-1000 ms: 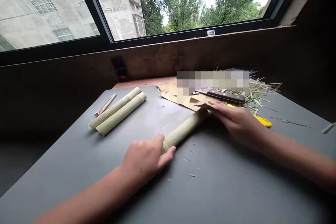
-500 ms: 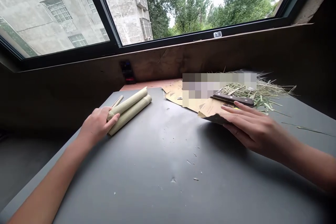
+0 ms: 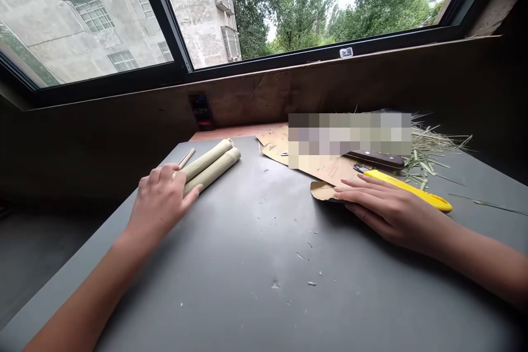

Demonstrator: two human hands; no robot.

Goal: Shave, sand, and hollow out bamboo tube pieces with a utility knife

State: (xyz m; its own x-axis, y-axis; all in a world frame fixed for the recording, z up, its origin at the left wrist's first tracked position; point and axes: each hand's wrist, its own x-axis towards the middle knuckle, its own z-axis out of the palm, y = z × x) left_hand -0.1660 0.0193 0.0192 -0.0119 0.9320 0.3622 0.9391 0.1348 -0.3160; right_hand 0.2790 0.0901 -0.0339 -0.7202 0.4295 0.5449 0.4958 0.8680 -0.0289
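Two pale bamboo tubes [image 3: 211,168] lie side by side on the grey tabletop [image 3: 247,264]. My left hand [image 3: 160,198] is curled over their near ends, thumb along the right tube. A thin stick [image 3: 187,157] lies just beyond its fingers. My right hand [image 3: 379,206] has its fingers laid over a curled piece of sandpaper [image 3: 323,191], brown on one face and dark on the other; its thumb is tucked low, partly hidden. Beside that hand lies a yellow utility knife [image 3: 406,186], its handle partly covered by the hand.
Brown-backed sheets [image 3: 272,148] lie at the back, with a dark-handled knife [image 3: 381,159] on them, its blade blurred out. Dry grass stalks [image 3: 437,146] are heaped at the back right. Small shavings [image 3: 312,284] dot the tabletop. A window [image 3: 289,63] is behind.
My right hand has moved slightly towards me and left with the sandpaper, baring the yellow utility knife. My left hand has shifted right, further over the bamboo tubes.
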